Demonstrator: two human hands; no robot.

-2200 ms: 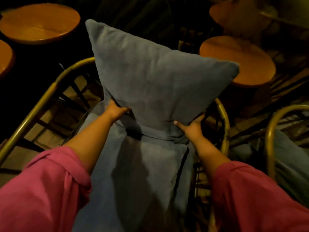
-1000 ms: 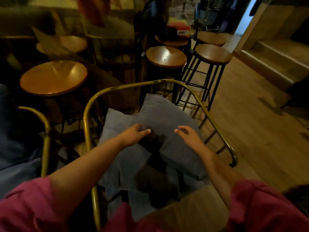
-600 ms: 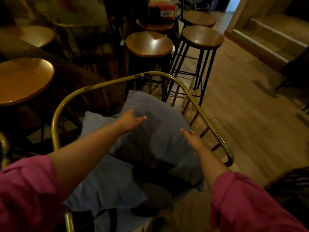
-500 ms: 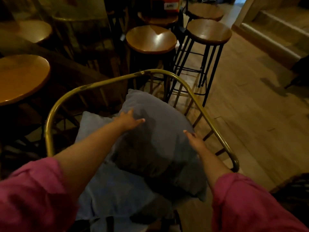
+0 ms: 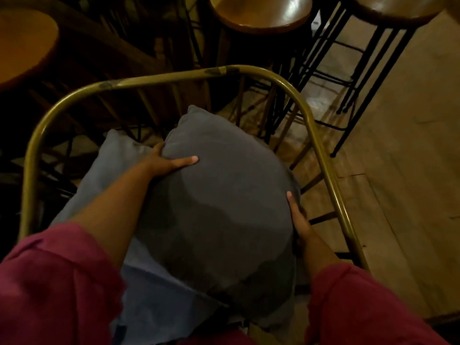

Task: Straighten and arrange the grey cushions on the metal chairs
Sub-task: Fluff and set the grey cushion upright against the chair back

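Observation:
A plump dark grey cushion (image 5: 224,202) lies on the seat of a metal chair with a brass-coloured tube frame (image 5: 174,77). Under it, to the left, lies a lighter grey-blue cushion (image 5: 112,170). My left hand (image 5: 166,164) grips the dark cushion's upper left edge, thumb on top, fingers tucked behind. My right hand (image 5: 297,217) presses against its right side, fingers wrapped round the edge. Pink sleeves cover both forearms at the bottom of the view.
Round wooden bar stools (image 5: 261,13) with black metal legs stand just behind the chair back. Another round wooden top (image 5: 22,46) sits at the far left. A wooden plank floor (image 5: 398,145) spreads to the right of the chair.
My hands went from resting flat on top of the dark cushion to gripping its left and right edges. The view has tilted down and closer over the chair.

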